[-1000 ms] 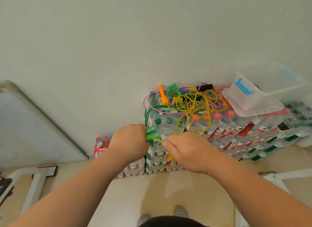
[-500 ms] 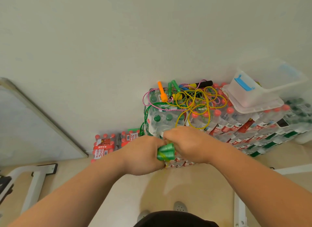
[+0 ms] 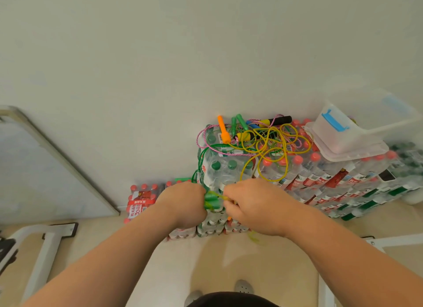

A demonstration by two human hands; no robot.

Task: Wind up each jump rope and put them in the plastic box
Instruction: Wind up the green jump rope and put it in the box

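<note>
Bottle packs point(image 3: 309, 176) stacked vs wall point(image 3: 183, 55), centre to right of frame, directly behind both hands. On top, centre: tangle of jump ropes point(image 3: 270, 144), yellow, pink and green cords, w/ orange handle point(image 3: 223, 129), dark-green handles point(image 3: 238, 121) and black-yellow handle point(image 3: 278, 120). Just right of tangle, upper right: clear plastic box point(image 3: 357, 128) w/ blue latch point(image 3: 335, 121), sitting on flat lid point(image 3: 357, 150). Low red-cap pack point(image 3: 142, 201) on floor point(image 3: 217, 256), left of stack. Leaning panel point(image 3: 45, 169) far left; white frame point(image 3: 45, 245) lower left; shoe tips point(image 3: 243, 286) bottom centre.

Forearms reaching up from bottom corners, meeting mid-frame in front of stack. Left hand point(image 3: 183, 203): curled round green handle pair point(image 3: 211, 201), back of hand to camera. Right hand point(image 3: 254, 203): fingers curled, pinching yellow-green cord point(image 3: 223, 198) right beside handle pair. Dark-green cord point(image 3: 199, 165) hanging down stack's left edge to just above left hand.

Vs 0.5 s ago: hands a touch apart instead of pressed together, handle pair further left in frame. Vs 1 s ago: far less cord stretched between hands.
</note>
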